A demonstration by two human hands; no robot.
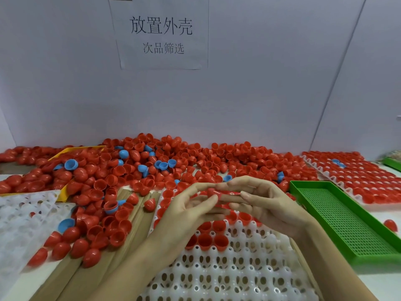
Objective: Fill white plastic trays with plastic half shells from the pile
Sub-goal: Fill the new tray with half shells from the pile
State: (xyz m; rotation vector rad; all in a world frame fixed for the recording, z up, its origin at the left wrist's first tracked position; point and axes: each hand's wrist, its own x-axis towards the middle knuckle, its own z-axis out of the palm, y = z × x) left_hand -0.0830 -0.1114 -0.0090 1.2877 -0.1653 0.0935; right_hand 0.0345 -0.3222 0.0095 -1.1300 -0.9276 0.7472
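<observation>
A white plastic tray (238, 276) with round pockets lies in front of me; its far rows hold red half shells, its near rows are bare. Above it my left hand (184, 211) and my right hand (267, 205) meet fingertip to fingertip. Between them sits a small red half shell (212, 192), pinched by my left thumb and forefinger and touched by my right fingertips. The pile of red and a few blue half shells (134, 170) spreads along the back wall and down the left side.
A green perforated tray (338, 216) lies at the right, with a filled white tray (360, 179) behind it. Another white tray (23, 216) and a yellow bin (63, 193) are at the left. Brown cardboard strips (91, 270) lie under the loose shells. One red shell (390, 224) sits alone at far right.
</observation>
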